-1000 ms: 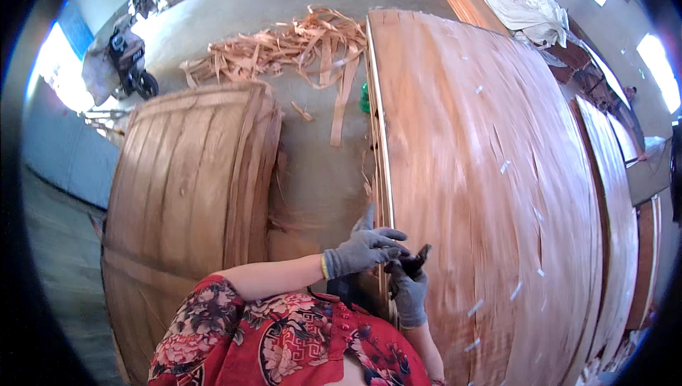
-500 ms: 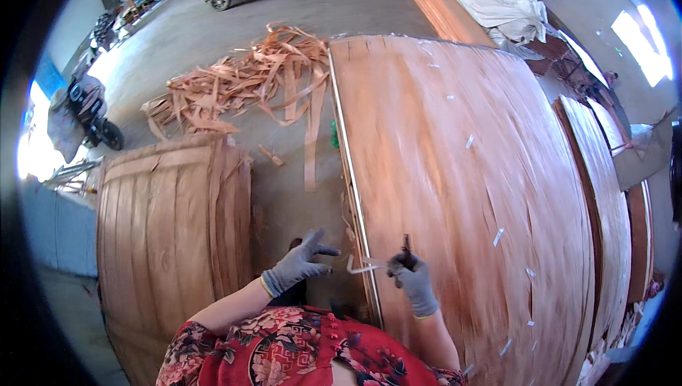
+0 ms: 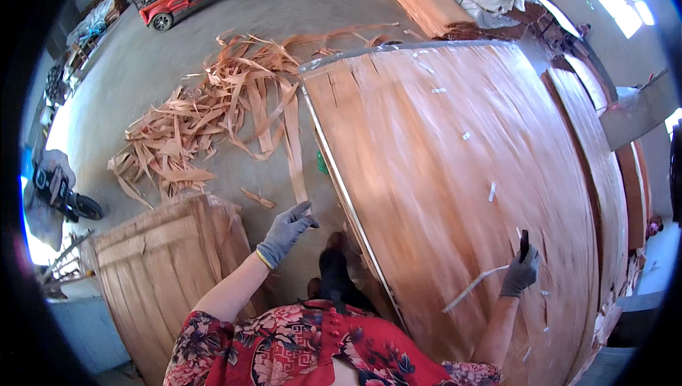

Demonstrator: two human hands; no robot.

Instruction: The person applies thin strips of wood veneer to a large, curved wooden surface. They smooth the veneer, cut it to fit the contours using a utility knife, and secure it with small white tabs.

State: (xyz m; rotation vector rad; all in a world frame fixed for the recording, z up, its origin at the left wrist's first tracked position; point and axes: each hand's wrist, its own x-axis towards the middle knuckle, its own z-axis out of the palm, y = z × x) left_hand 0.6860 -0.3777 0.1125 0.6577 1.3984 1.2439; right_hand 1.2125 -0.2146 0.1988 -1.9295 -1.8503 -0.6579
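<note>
Veneer stack [image 3: 419,165] lies right of the gloved left hand [image 3: 285,233], fingers loosely bent and seemingly empty, while over it a pale narrow strip [image 3: 472,288] might snag if dragged by the right hand [image 3: 520,277], clenched around a dark tool [image 3: 524,242].

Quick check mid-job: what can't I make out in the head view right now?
All in the head view:
- Dark tool: lower part hidden by the right hand.
- White strip: too blurred to tell what holds its upper end.
- Left hand: its back hides the palm.
- Green thing: too small to identify.
- Small stack: near end cut off by the lower edge.
</note>
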